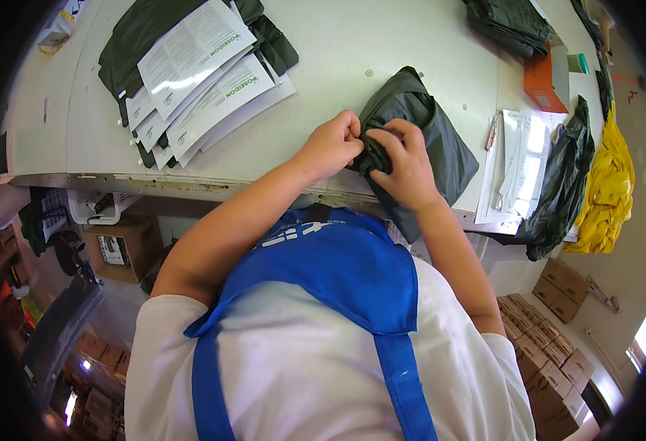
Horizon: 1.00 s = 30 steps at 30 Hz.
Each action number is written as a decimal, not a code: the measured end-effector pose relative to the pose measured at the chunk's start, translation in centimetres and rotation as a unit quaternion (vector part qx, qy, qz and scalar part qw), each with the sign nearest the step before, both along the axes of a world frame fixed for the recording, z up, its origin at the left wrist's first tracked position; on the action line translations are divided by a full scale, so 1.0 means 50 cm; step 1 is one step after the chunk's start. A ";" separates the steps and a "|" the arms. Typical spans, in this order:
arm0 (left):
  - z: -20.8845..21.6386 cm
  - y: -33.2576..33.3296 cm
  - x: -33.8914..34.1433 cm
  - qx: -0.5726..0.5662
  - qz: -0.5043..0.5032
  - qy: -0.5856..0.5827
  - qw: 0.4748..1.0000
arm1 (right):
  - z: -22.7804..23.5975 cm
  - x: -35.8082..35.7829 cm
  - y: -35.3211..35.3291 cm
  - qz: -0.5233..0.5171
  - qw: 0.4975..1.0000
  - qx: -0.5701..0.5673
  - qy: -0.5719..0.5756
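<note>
A dark green, smooth coated fabric piece point(444, 143) lies folded on the worktable near its front edge, one part hanging over that edge. Its exact kind does not show. My left hand point(335, 144) pinches the bunched left side of the fabric. Curled around the same bunch from the right is my right hand point(405, 165), its fingers closed on the cloth. The two hands are close together, and their fingertips partly hide the gathered spot.
Printed white sheets point(205, 103) lie over dark folded fabric at left. On the right are an orange box point(546, 81), papers point(514, 165), dark plastic point(565, 176) and a yellow bundle point(608, 191). Another dark folded stack point(506, 26) sits far right. The table's metal edge point(213, 187) runs before me.
</note>
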State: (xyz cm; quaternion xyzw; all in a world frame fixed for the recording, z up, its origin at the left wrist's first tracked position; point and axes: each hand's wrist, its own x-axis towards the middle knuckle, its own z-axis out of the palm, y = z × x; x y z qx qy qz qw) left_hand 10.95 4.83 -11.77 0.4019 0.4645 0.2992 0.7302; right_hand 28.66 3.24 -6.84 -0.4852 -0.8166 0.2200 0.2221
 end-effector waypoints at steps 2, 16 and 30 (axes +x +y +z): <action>-0.004 -0.002 -0.006 -0.009 -0.003 0.005 1.000 | 0.000 -0.010 0.011 0.009 0.999 0.035 -0.025; 0.014 -0.021 -0.026 0.120 0.036 0.111 0.986 | -0.040 -0.056 -0.001 -0.050 0.995 -0.083 0.002; 0.045 -0.036 -0.048 0.231 -0.031 0.171 0.957 | -0.068 -0.091 0.011 0.041 0.977 -0.041 -0.207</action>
